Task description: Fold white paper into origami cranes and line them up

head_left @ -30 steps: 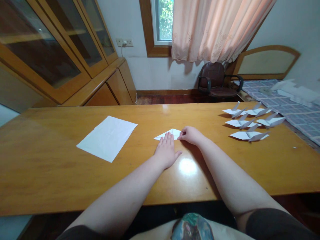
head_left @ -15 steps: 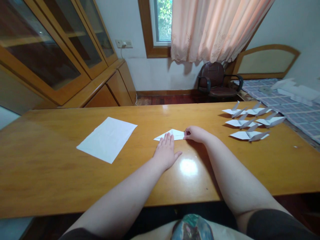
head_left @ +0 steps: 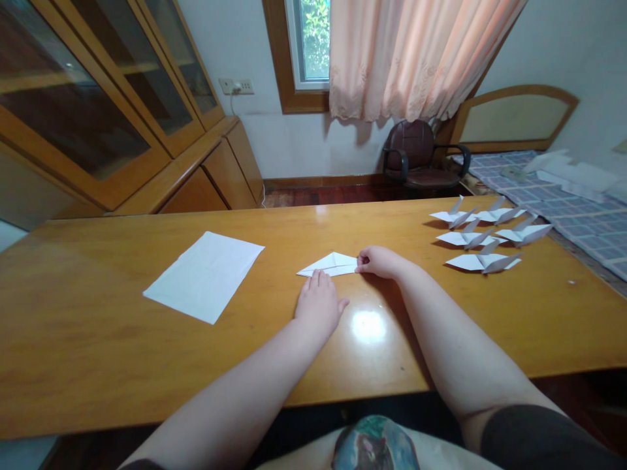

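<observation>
A folded white paper, long and pointed at its left end, lies flat on the wooden table in front of me. My right hand pinches its right end between thumb and fingers. Along the paper's near edge rests my left hand, its fingertips touching the paper, the fingers straight and the thumb held apart. A crease line runs lengthwise along the paper's middle. To the left of my hands lies a flat, unfolded white sheet.
Several folded paper cranes stand at the table's right side. Behind the wooden table are an office chair and a bed with a checked cover. A glass-fronted cabinet stands at the left.
My left hand has slid back toward me and slightly left, uncovering more of the folded paper. My right hand keeps its pinch on the right end. The view has shifted a little.
</observation>
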{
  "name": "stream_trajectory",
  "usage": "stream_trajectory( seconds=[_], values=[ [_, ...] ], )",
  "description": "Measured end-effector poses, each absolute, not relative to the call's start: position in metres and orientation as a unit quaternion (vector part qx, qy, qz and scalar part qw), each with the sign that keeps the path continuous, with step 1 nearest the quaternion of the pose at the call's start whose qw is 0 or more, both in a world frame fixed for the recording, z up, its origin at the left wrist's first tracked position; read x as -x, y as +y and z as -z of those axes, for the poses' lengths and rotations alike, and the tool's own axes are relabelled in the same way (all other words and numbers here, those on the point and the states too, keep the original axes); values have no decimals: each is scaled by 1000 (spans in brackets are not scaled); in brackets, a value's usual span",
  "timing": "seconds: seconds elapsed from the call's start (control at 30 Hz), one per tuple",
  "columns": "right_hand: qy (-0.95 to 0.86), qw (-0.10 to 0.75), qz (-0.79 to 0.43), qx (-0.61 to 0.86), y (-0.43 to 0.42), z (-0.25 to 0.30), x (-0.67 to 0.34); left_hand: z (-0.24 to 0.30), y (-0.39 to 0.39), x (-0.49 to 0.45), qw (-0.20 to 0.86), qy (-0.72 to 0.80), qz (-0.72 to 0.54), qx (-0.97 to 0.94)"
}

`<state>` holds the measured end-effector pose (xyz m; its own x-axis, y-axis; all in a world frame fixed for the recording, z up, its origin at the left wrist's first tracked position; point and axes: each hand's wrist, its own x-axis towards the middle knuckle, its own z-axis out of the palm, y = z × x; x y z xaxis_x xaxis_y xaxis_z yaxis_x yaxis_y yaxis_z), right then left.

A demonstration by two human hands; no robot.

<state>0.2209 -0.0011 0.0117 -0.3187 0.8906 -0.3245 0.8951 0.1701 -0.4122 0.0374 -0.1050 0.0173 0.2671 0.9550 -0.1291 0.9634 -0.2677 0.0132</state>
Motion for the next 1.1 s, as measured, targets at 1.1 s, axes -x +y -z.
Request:
stream_trajectory(
  seconds=[1.1],
  values=[
    [814, -60, 219, -535, -12, -13, -206, -24, -87, -10, 93, 602, 54, -791]
  ],
)
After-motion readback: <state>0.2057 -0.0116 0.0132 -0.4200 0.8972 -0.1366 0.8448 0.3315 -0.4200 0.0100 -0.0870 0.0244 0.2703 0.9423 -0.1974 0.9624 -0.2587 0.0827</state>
